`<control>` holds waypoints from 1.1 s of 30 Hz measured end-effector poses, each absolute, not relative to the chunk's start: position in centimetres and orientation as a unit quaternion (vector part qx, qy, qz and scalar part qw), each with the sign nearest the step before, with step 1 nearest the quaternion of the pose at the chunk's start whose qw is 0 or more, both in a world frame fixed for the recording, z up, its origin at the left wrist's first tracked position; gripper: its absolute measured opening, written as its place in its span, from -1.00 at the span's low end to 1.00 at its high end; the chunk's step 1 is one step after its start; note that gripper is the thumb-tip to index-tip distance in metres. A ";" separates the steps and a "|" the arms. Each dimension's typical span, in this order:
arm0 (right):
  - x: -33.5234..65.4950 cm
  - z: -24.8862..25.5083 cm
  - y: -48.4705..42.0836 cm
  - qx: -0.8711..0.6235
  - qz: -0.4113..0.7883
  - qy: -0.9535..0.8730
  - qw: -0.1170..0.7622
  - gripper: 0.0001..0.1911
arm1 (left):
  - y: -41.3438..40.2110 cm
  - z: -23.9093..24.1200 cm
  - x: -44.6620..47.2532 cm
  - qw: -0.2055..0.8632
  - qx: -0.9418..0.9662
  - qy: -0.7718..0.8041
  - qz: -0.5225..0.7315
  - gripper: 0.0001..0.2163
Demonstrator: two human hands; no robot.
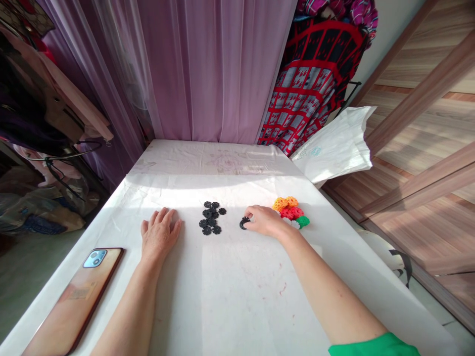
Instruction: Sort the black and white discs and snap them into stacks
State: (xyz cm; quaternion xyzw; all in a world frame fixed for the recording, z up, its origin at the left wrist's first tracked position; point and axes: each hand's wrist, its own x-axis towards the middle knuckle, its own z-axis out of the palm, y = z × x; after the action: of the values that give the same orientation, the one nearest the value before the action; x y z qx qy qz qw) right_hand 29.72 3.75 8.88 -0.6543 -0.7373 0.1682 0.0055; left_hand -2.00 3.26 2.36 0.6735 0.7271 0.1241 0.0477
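Note:
Resting on the white-covered table, my left hand point(160, 235) lies flat with its fingers apart and nothing in it. My right hand point(264, 221) is pinched on a few black notched plastic discs point(244, 223), which overlap at its fingertips; the thumb side partly hides them. Between my hands lies a loose cluster of black notched discs point(211, 213). Just beyond my right hand sit piles of the same kind of disc: orange discs point(281, 203), red discs point(292, 212), a green disc point(303, 221) and white discs point(294, 224), the white ones partly covered by the hand.
A phone point(76, 301) lies face down at the table's left edge. The table point(230, 296) ends near a purple curtain point(208, 74). Clothes point(44, 84) hang at left. A white bag point(334, 148) stands by the right edge, near wooden doors point(426, 133).

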 end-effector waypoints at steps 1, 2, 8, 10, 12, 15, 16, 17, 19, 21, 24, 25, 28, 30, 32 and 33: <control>29.8 8.8 3.7 -0.653 0.169 -0.738 0.005 -0.81 | 3.2 2.4 -2.0 0.048 0.674 0.727 0.125 -0.48; 29.9 8.8 3.7 -0.653 0.171 -0.738 0.005 -0.79 | 3.2 2.4 -2.0 0.048 0.674 0.726 0.126 -0.48; 29.5 9.5 4.4 -0.641 0.166 -0.749 0.025 -0.70 | 3.3 2.3 -2.1 0.050 0.671 0.727 0.133 -0.50; 28.4 9.5 5.3 -0.626 0.147 -0.765 0.027 -0.74 | 3.3 2.3 -2.0 0.049 0.670 0.730 0.129 -0.50; 26.8 9.4 6.3 -0.618 0.132 -0.775 0.015 -0.72 | 3.3 2.5 -1.9 0.051 0.667 0.734 0.119 -0.48; 24.5 8.7 7.6 -0.613 0.125 -0.780 -0.023 -0.65 | 3.3 2.6 -1.7 0.059 0.663 0.738 0.106 -0.47; 23.8 8.5 7.9 -0.613 0.126 -0.779 -0.036 -0.63 | 3.2 2.6 -1.7 0.060 0.663 0.739 0.105 -0.47; 23.3 8.3 8.1 -0.613 0.127 -0.778 -0.046 -0.62 | 3.2 2.6 -1.7 0.060 0.662 0.739 0.105 -0.47; 22.7 7.9 8.4 -0.617 0.130 -0.774 -0.057 -0.65 | 3.3 2.4 -1.8 0.057 0.663 0.739 0.107 -0.47; 22.4 7.7 8.5 -0.618 0.130 -0.773 -0.058 -0.68 | 3.3 2.3 -1.9 0.056 0.664 0.737 0.111 -0.47; 22.5 8.0 8.7 -0.616 0.130 -0.775 -0.059 -0.70 | 3.3 2.3 -1.9 0.059 0.664 0.737 0.112 -0.47; 22.7 8.3 8.7 -0.615 0.128 -0.776 -0.059 -0.72 | 3.3 2.3 -1.8 0.062 0.663 0.738 0.110 -0.47; 24.4 9.6 8.4 -0.628 0.121 -0.768 -0.035 -0.75 | 3.2 2.5 -1.8 0.064 0.663 0.738 0.107 -0.47; 26.1 10.5 7.8 -0.644 0.121 -0.755 -0.011 -0.75 | 3.2 2.6 -1.8 0.063 0.666 0.736 0.109 -0.47; 27.8 11.1 7.0 -0.649 0.126 -0.750 -0.007 -0.75 | 3.3 2.5 -1.8 0.060 0.667 0.734 0.113 -0.47; 28.5 11.3 6.5 -0.647 0.130 -0.751 -0.013 -0.75 | 3.3 2.5 -1.9 0.059 0.667 0.733 0.115 -0.48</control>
State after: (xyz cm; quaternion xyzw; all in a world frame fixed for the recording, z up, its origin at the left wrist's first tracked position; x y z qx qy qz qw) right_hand 28.53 6.47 11.32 -0.6467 -0.7515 0.1303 -0.0131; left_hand -1.87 3.28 2.45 0.6674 0.7333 0.1155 0.0587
